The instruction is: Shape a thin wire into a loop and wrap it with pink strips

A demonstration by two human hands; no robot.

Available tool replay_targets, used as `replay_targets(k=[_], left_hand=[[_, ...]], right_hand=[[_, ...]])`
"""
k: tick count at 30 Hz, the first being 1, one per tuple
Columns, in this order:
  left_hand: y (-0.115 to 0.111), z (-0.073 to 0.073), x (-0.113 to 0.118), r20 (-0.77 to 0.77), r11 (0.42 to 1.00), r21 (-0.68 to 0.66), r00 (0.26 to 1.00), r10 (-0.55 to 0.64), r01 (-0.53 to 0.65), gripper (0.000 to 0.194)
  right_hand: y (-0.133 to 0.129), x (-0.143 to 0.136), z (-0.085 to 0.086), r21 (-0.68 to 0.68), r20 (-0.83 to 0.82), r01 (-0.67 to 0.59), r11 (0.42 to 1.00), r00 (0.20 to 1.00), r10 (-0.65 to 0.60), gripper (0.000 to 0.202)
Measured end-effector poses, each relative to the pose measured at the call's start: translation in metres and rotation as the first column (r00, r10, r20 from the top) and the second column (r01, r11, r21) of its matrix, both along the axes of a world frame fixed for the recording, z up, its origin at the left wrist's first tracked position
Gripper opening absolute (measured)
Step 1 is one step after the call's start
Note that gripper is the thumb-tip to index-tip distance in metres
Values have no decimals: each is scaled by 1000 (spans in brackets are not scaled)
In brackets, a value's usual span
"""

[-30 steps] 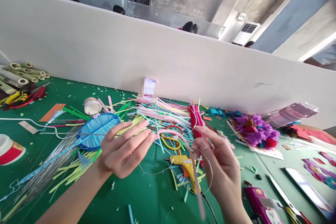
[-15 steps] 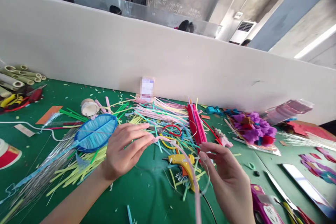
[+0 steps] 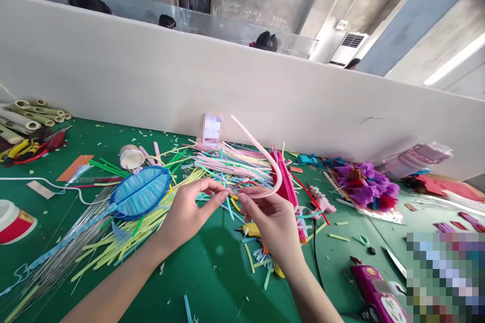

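A pale pink strip (image 3: pixel 276 174) curves up and back in an arc from between my two hands, its free end in front of the white partition. My left hand (image 3: pixel 195 207) pinches the strip's near end between thumb and fingertips. Just right of it, my right hand (image 3: pixel 269 217) grips the same strip between thumb and fingers, so the fingertips of both hands almost meet. Beneath my right hand lies a yellow glue gun (image 3: pixel 251 229), partly hidden. A blue leaf-shaped piece (image 3: pixel 140 193) lies left of my left hand.
Coloured strips (image 3: pixel 235 159) and a red bundle (image 3: pixel 288 181) lie behind my hands. Purple flowers (image 3: pixel 369 184) and a pink bottle (image 3: pixel 417 159) stand right; a magenta power strip (image 3: pixel 373 287) is front right. Bamboo tubes (image 3: pixel 32 116) lie far left. A white partition (image 3: pixel 170 81) borders the table.
My right hand has moved left and up to meet my left hand. The pink strip, which hung down toward the front, now arcs upward and back. Both hands' fingers have closed in.
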State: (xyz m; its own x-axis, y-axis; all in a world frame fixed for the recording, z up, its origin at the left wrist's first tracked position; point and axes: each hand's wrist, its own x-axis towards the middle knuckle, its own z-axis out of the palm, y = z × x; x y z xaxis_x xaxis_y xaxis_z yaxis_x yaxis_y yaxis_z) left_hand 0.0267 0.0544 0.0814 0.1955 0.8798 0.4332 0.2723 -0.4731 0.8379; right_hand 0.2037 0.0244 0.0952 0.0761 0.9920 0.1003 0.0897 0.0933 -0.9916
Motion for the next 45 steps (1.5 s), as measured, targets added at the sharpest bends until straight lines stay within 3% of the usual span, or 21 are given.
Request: replay_targets(k=[3, 6, 16, 20, 28, 32, 38, 41, 45], left_hand=[[-1, -2, 2, 58, 995, -87, 997, -44, 49, 14], [0, -5, 4, 96, 989, -119, 993, -71, 82, 15], [-5, -10, 6, 121, 985, -169, 993, -13, 33, 17], [-8, -15, 12, 144, 995, -92, 988, 61, -48, 14], [-9, -16, 12, 98, 981, 143, 988, 117, -131, 5], [-10, -19, 10, 108, 980, 141, 986, 125, -140, 4], [-10, -21, 6, 137, 994, 2, 984, 109, -111, 7], [-8, -22, 3, 167, 987, -92, 976, 143, -129, 9], [-5, -21, 1, 198, 972, -193, 966, 168, -130, 14]], right_hand=[[0, -6, 4, 22, 52, 3, 1000, 999, -5, 25], [-1, -11, 5, -40, 50, -15, 999, 999, 17, 27], [-3, -15, 3, -166, -22, -86, 982, 996, 84, 33], [-5, -22, 7, -225, -112, -58, 973, 993, 34, 41], [-9, -30, 10, -190, -59, -13, 982, 998, 2, 36], [-6, -30, 6, -171, -20, -32, 985, 999, 29, 31], [-6, -18, 12, -228, -7, -54, 972, 999, 54, 34], [-14, -7, 25, -56, -15, 148, 987, 989, -149, 30], [-26, 6, 34, 277, -33, 391, 878, 917, -399, 21]])
